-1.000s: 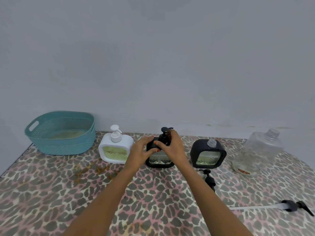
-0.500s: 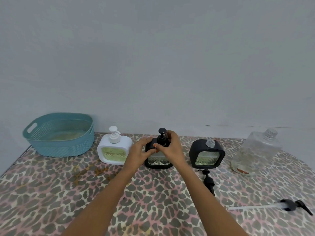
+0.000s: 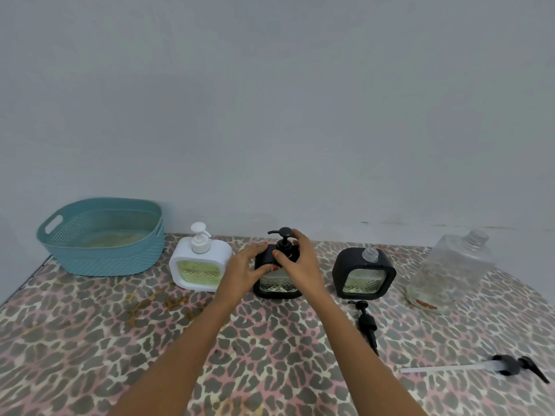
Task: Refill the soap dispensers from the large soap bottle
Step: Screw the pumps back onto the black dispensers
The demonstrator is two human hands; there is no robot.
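I see a table under a leopard-print cover, pink and grey, flat against a plain pale wall. The middle dispenser stands upright near the far edge: a rounded-square black shell with a faceted clear window that shows clear liquid low down. Its black pump rises straight up, with the nozzle pointing left. The left hand grips the dispenser's left shoulder, thumb in front. The right hand has its fingers curled around the pump's collar, pinching it just below the head. Just to the left stands a white dispenser of the same shape, its pump fitted and yellow-green soap filling its window. To the right, a second black dispenser has a bare threaded clear neck and pale green liquid behind its window. Near it lies a loose black pump, long axis running far to near with the head at the far end. The large soap bottle, clear and capless, stands at far right and looks almost drained (its lean may be only the wide lens). A long-tubed pump lies near right, tube pointing left. At far left a teal woven-texture basket holds something pale that I cannot make out.
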